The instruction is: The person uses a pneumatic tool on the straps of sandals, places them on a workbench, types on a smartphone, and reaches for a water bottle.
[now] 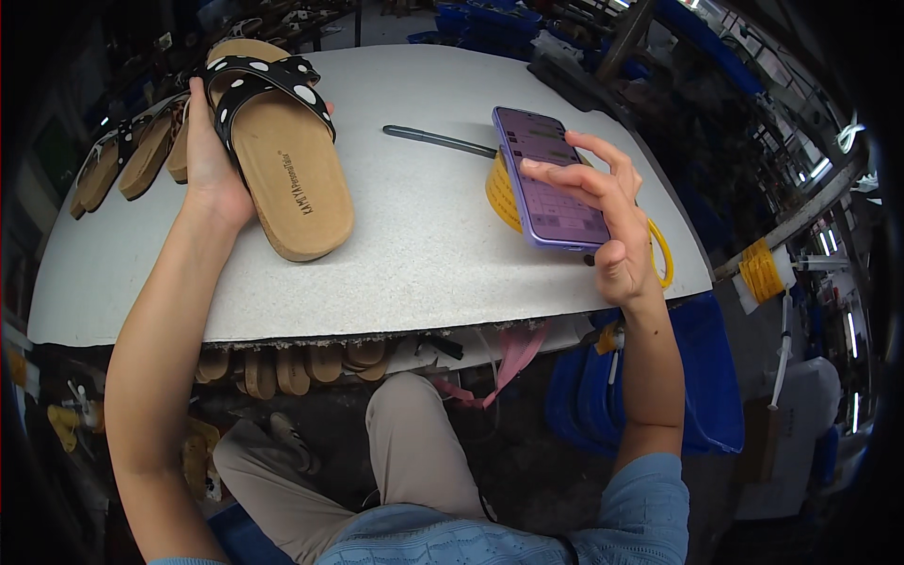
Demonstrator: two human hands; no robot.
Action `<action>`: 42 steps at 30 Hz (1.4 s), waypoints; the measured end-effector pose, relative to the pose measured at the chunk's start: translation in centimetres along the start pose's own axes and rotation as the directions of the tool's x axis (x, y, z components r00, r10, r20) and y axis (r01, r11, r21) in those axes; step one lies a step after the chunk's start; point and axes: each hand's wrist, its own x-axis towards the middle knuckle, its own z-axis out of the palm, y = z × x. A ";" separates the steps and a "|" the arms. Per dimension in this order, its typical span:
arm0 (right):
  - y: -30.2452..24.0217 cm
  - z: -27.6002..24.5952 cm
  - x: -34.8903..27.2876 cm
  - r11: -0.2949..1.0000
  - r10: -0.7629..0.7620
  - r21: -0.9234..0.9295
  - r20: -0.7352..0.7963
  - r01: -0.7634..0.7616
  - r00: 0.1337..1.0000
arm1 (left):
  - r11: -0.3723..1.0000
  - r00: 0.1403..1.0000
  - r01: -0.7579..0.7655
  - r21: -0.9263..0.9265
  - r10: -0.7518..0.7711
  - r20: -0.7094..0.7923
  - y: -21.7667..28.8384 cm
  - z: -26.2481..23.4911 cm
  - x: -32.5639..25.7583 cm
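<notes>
Here's my left hand (215,169), wrapped round the sandal (294,179) from its left side, a fingertip peeking out past the far edge, so that grip is on; the sandal sits over the left half of the white table (414,254), footbed facing me, and whether its heel touches the top I can't tell. Over to my right hand (607,202): fingers spread and loosely bent in front of the purple phone (554,215), clasping nothing that I can see, index at the screen, contact too close to call. The phone leans back by a yellow roll (502,198), a dark slim stick (433,139) running in behind. How far along? The crossed black straps (273,89) with white dots are on the footbed, nothing hanging loose, so I'd call the making of this one done, though its underside is hidden. What's left, as I judge it: the screen business looks unfinished, and this sandal isn't set down beside the other sandals (146,160) at the table's left edge.
</notes>
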 end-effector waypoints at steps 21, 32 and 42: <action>0.7 -0.2 -0.7 0.998 0.051 0.027 -0.083 -0.049 0.995 | 0.997 0.999 -0.028 0.073 0.026 0.026 0.0 0.1 -0.2; 0.8 -0.4 -0.9 0.998 0.013 0.059 -0.156 -0.004 0.988 | 0.998 1.000 -0.016 0.054 0.016 0.002 0.1 0.0 -0.1; -0.2 0.0 0.1 1.000 -0.005 0.008 -0.022 0.005 1.000 | 0.999 1.000 0.016 0.051 -0.017 0.022 0.1 -0.4 0.2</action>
